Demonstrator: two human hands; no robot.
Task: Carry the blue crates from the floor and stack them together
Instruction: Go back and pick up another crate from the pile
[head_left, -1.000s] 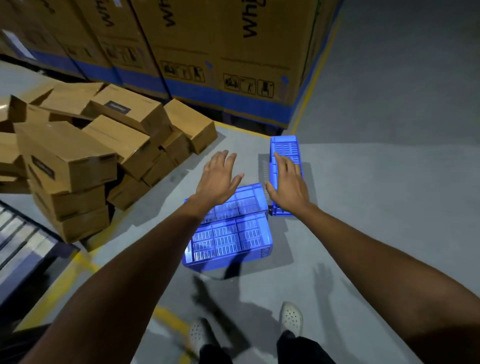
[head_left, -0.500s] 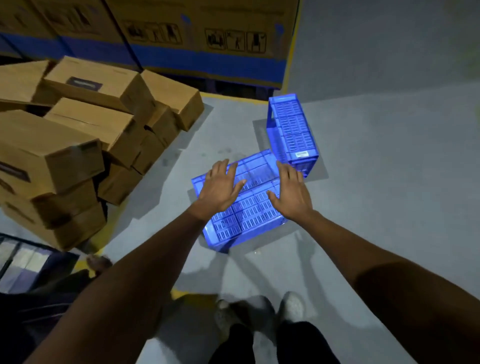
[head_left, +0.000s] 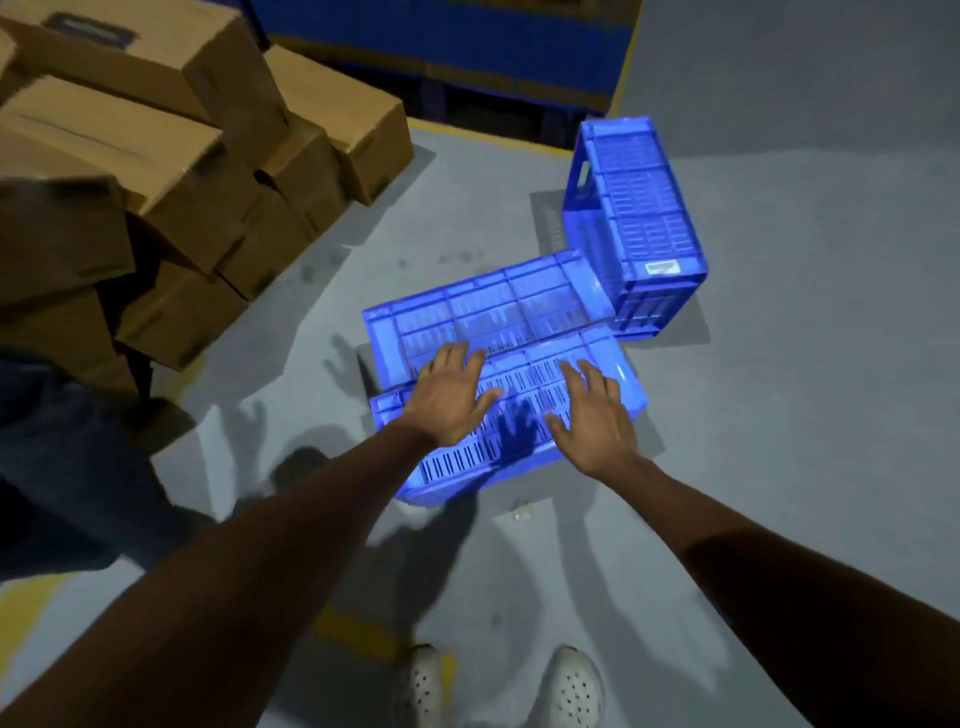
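Note:
Two blue slatted plastic crates lie on the grey floor. The near crate (head_left: 511, 332) lies on its side, its slatted base facing up toward me. The far crate (head_left: 644, 223) stands on end just behind its right corner. My left hand (head_left: 452, 397) hovers over the near crate's left half with fingers spread. My right hand (head_left: 592, 415) hovers over its right half, fingers straight. Neither hand grips anything; a hand shadow falls on the slats between them.
A heap of brown cardboard boxes (head_left: 156, 171) fills the left side. Large cartons with a blue band (head_left: 447, 41) stand at the back, bordered by a yellow floor line (head_left: 626, 67). My white perforated shoes (head_left: 576, 691) are at the bottom.
My view has moved closer and lower over the crates. Both hands have reached forward and down, now over the near crate's slatted base.

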